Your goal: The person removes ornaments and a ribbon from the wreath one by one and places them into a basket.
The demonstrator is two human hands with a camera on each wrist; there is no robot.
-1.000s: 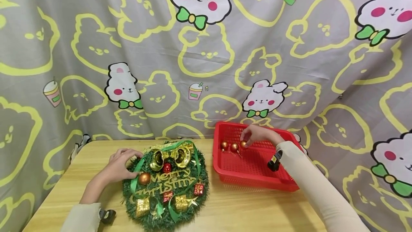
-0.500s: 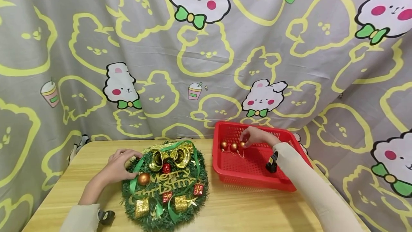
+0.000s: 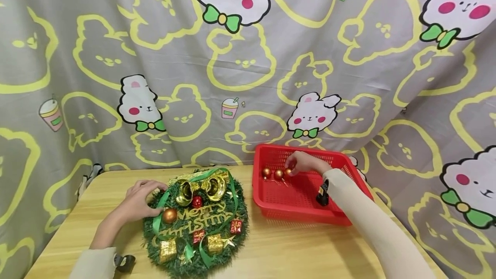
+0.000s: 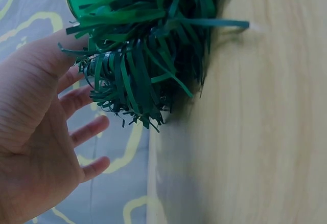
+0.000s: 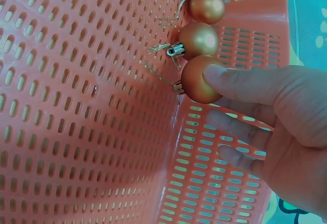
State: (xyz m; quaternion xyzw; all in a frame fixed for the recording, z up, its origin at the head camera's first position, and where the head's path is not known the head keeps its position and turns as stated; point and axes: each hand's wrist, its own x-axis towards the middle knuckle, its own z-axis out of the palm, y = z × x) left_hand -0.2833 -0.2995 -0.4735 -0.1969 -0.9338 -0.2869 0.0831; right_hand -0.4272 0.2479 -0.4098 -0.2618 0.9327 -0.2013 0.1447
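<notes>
My right hand reaches into a red plastic basket. Its thumb and fingers pinch a copper-coloured Christmas ball, with the thumb on the near side. Two more Christmas balls, one in the middle and one at the end, line up beside it, each with a metal cap and thin string. On the table, my left hand rests at the left edge of a green Christmas wreath, thumb near its copper ball. In the left wrist view, its fingers are spread and partly hidden behind tinsel.
Gold bells, green ribbon, small gift boxes and "Merry Christmas" lettering decorate the wreath. It lies on a wooden table, left of the basket. A grey patterned curtain hangs behind.
My right hand has shifted slightly left with the pinched ball, nearer the other two. The left hand stays on the wreath's edge. The head view has turned a little.
</notes>
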